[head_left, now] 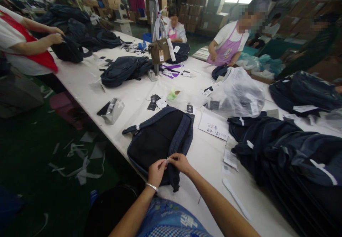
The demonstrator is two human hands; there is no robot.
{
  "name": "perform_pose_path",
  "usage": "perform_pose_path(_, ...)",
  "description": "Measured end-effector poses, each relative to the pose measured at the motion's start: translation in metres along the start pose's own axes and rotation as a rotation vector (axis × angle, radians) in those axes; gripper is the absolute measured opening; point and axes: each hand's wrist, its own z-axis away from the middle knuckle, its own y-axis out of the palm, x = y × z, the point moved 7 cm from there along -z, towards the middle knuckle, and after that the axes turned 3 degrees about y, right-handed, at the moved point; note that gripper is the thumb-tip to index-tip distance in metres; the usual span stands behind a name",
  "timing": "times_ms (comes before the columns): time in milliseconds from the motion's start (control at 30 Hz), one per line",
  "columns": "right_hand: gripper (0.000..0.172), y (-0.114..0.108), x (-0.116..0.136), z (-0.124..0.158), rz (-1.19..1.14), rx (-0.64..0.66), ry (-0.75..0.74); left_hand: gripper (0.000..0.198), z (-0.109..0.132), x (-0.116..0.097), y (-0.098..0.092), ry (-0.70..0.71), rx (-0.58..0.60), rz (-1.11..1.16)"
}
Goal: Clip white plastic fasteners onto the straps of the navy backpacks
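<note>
Bare tabletop strip (pixel 205 155) between backpack (pixel 157 137) and stacked bags (pixel 288 158); paper sheet (pixel 213 125) beyond.

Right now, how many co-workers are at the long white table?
4: far left, one in a white-and-red top; at back, one in a pink apron; back right, one in a purple apron; far right, one in dark green. Another may sit behind.

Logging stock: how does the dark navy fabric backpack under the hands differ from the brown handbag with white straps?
The dark navy backpack lies flat; the brown handbag stands upright. The left hand and right hand pinch a white bit at the backpack; nobody touches the handbag. Both sit on the white table.
</note>
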Motion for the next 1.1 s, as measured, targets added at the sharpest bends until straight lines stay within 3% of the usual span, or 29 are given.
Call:
perform_pose_path(233, 0.019, -0.003, 0.009, 0.003, 0.018, -0.023, -0.090, 0.032, -0.013, 0.002, 0.000, -0.021, 0.005, -0.044)
perform_pose_path(433, 0.013, 0.000, 0.015, 0.000, -0.077, 0.096, -0.147, 0.018, -0.020, -0.013, -0.001, 0.122, 0.043, -0.223)
perform_pose_path(500, 0.017, -0.005, 0.021, 0.006, -0.055, 0.045, -0.185, 0.017, -0.021, -0.014, -0.005, 0.128, 0.008, -0.259)
perform_pose_path(667, 0.012, -0.011, 0.030, 0.029, 0.104, -0.257, -0.203, 0.022, -0.022, -0.010, -0.010, 0.107, -0.029, -0.199)
perform_pose_path(833, 0.011, 0.004, 0.016, 0.028, 0.006, -0.260, -0.086, 0.021, -0.019, -0.012, -0.006, 0.115, 0.014, -0.176)
perform_pose_path(1000, 0.012, 0.004, 0.011, 0.027, -0.020, -0.328, -0.043, 0.016, -0.008, -0.027, -0.005, 0.232, -0.018, -0.332)
perform_pose_path(1100, 0.010, 0.005, 0.006, 0.026, -0.052, -0.360, 0.009, 0.017, -0.007, -0.023, -0.003, 0.223, -0.035, -0.238)
